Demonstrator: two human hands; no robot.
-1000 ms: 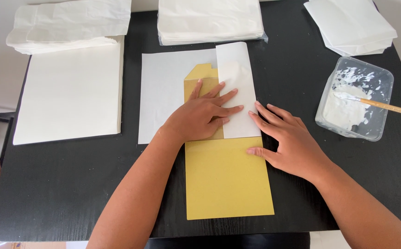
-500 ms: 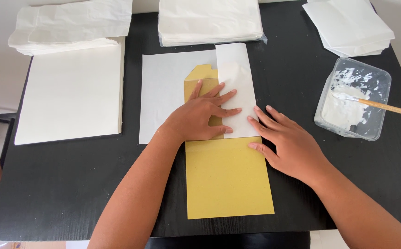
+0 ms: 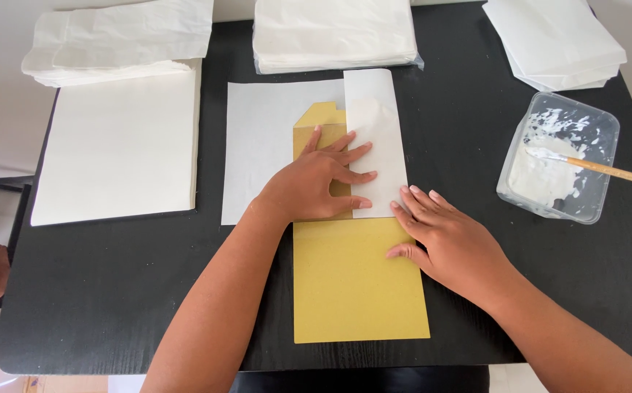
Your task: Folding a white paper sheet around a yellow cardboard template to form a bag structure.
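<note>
We note only slight change. Our left hand (image 3: 321,180) has its fingers spread a little further across the folded white flap (image 3: 376,142), fingertips now reaching onto it. Our right hand (image 3: 443,236) has drawn marginally back along the edge of the yellow card (image 3: 356,284). The flap lies flatter than before.

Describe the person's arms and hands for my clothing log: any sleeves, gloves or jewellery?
Both forearms are bare right down to the bottom edge of the picture, with no sleeve in sight. The left hand and the right hand wear no gloves. No ring, watch or bracelet shows on either one. The fingernails are short and look unpainted.
</note>
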